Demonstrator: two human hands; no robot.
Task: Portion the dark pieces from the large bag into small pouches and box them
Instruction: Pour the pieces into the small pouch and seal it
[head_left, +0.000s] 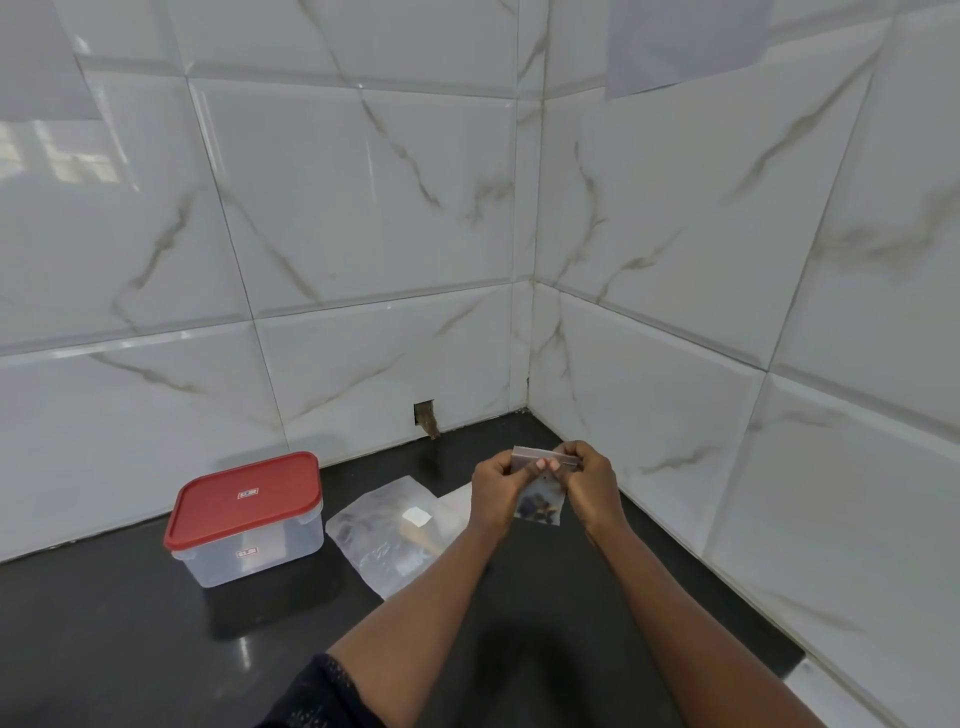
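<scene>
White marble-veined wall tiles (363, 208) meet in a corner above a glossy black table (130, 623). Over it, the left grip (501, 480) and right grip (587, 478) both pinch the top strip of a small clear plastic pouch (540, 501). Dark pieces (537, 508) sit in its bottom. Left of the left grip lies a large clear plastic bag (374, 540) with a white label (417, 516), no writing legible. Farther left stands a clear rectangular plastic box (260, 551) with a red lid (244, 493). Its small red-and-white stickers are too blurred to read.
</scene>
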